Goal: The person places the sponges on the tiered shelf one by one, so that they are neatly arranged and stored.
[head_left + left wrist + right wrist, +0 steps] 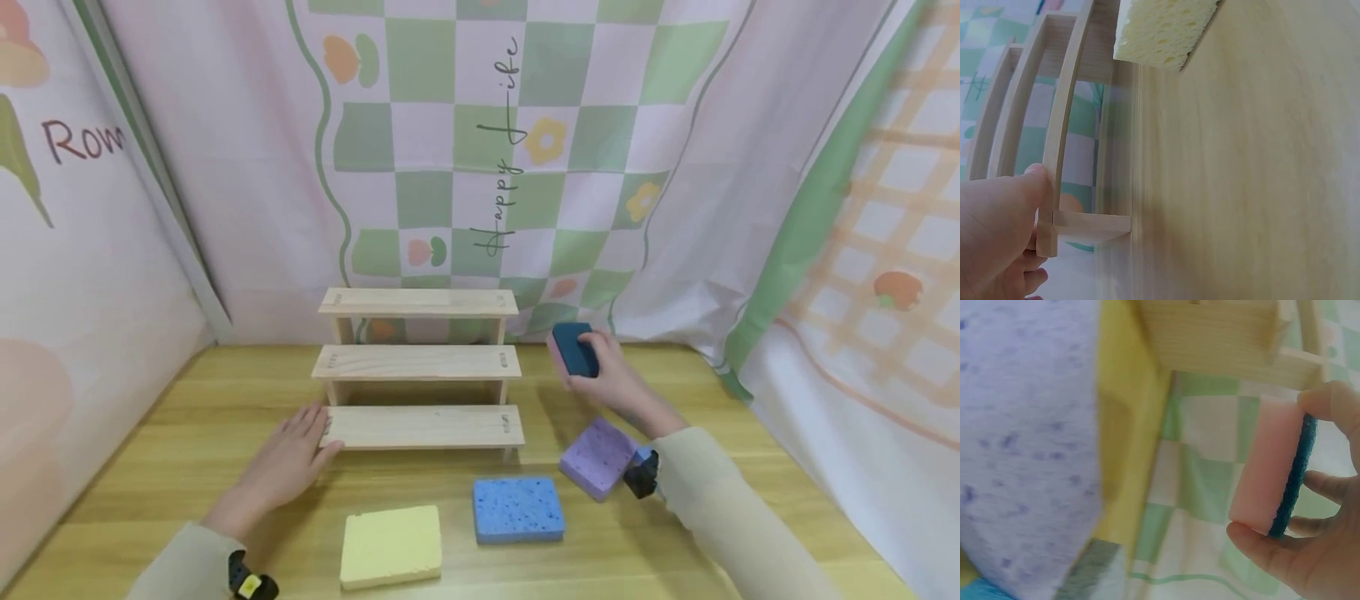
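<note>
My right hand point(617, 379) holds a scouring sponge point(1269, 465) by its ends, raised just right of a three-step wooden shelf point(423, 425). The sponge has pink foam and a dark teal scouring pad point(576, 350). My left hand point(281, 458) grips the left end of the lowest step, its thumb against the front edge in the left wrist view. A purple sponge point(598, 458) lies below my right hand. The blue sponge point(517, 510) and the yellow sponge point(392, 546) lie flat in front of the shelf.
The wooden table point(161, 467) runs back to a hanging checkered cloth point(491, 137). Printed cloth walls stand at the left and right. A small blue piece point(643, 454) shows beside the purple sponge, partly hidden behind the right wrist's black camera point(642, 477).
</note>
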`<state>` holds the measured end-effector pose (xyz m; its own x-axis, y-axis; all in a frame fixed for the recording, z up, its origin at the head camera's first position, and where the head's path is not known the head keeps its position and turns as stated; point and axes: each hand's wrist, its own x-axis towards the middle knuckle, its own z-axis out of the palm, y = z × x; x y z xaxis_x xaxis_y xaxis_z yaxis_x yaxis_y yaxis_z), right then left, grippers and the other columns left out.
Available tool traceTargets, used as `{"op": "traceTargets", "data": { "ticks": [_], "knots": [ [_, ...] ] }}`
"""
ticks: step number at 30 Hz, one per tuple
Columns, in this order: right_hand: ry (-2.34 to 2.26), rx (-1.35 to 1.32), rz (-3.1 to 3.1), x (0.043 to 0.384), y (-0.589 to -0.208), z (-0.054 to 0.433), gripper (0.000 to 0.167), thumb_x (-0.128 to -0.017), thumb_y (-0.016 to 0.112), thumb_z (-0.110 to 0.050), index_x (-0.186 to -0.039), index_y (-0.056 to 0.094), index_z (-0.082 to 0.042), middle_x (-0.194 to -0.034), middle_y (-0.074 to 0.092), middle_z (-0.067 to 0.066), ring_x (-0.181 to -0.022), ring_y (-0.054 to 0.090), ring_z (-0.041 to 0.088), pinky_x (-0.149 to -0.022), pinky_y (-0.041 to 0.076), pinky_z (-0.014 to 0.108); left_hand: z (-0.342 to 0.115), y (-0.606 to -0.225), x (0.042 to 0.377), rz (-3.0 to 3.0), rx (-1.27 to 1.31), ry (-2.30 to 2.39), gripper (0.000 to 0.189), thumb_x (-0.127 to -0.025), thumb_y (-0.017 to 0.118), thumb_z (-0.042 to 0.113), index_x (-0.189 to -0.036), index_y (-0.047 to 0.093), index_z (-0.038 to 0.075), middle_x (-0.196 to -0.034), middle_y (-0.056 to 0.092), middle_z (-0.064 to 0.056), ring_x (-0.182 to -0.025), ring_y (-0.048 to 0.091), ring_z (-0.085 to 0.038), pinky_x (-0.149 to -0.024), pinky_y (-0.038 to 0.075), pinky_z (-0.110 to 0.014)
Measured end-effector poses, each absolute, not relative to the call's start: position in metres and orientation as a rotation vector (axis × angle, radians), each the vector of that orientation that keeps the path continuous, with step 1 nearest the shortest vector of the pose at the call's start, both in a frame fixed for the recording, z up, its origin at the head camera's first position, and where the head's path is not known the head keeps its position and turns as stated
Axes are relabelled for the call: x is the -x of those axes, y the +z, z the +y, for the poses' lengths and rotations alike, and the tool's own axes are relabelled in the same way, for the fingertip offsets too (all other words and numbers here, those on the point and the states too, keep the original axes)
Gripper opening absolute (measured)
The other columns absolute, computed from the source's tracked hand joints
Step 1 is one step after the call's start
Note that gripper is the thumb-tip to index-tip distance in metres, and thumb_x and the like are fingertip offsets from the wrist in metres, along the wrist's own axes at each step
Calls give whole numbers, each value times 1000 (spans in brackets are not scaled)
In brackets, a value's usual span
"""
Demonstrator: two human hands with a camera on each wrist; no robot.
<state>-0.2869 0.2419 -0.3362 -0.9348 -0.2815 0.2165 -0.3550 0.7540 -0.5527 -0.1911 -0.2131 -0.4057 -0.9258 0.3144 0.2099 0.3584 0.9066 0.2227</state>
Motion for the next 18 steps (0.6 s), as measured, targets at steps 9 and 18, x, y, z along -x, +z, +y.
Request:
{"op": "traceTargets", "data": {
  "ticks": [9, 18],
  "knots": [
    [896, -593, -2763, 279, -296, 233, 66, -84, 65, -18, -135, 30, 4, -137, 23, 31, -109, 40, 44, -84, 41, 57, -211, -407, 191, -2898, 516, -377, 65, -99, 39, 38, -134, 32, -16, -140, 26, -31, -129, 23, -46, -104, 19, -58],
    [905, -671, -2778, 280, -263, 211, 69, -86, 63, -20, -140, 26, 2, -139, 25, 27, -112, 38, 39, -86, 41, 54, -211, -403, 188, -2902, 518, -392, 64, -98, 41, 36, -133, 32, -17, -139, 27, -32, -128, 24, -47, -104, 19, -58]
  ]
}}
